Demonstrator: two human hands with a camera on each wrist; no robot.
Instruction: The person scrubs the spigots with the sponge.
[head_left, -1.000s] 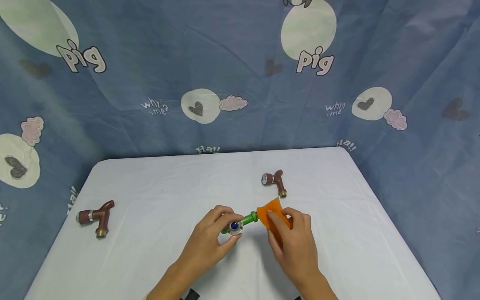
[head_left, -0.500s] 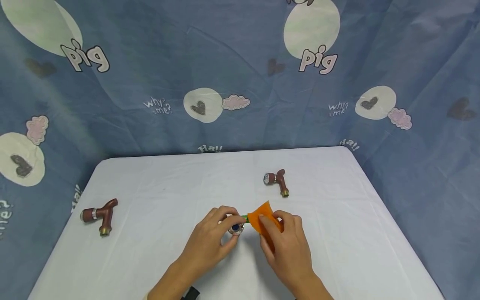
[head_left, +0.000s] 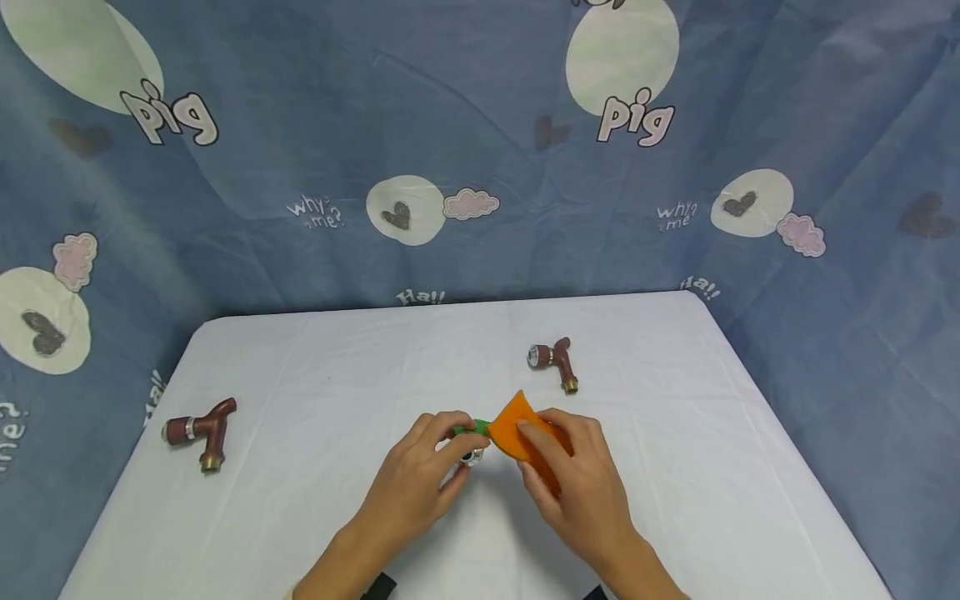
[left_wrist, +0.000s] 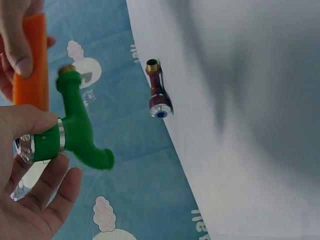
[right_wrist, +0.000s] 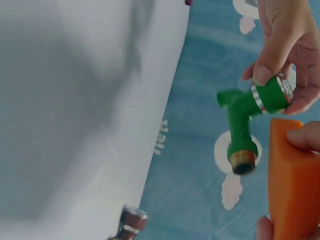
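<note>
My left hand (head_left: pixel 420 467) pinches a green faucet (left_wrist: pixel 80 132) by its ribbed knob, between thumb and fingers. The spout and the brass-threaded end stick out free of the hand in both wrist views. In the head view, fingers hide most of the faucet (head_left: pixel 471 428). My right hand (head_left: pixel 581 475) grips a folded orange cloth (head_left: pixel 513 432), thumb on one face and fingers behind. The cloth's left edge overlaps the faucet's end in the head view. In the right wrist view, the orange cloth (right_wrist: pixel 290 185) stands beside the knob.
A brown faucet (head_left: pixel 212 433) lies on the left of the white-covered table (head_left: pixel 315 375). Another brown faucet (head_left: pixel 558 365) lies farther back, right of centre. Behind the table hangs a blue printed curtain (head_left: pixel 480 108).
My right hand has brought the cloth leftward to the green faucet. In my left hand the faucet has turned, and its blue-centred knob end shows less now.
</note>
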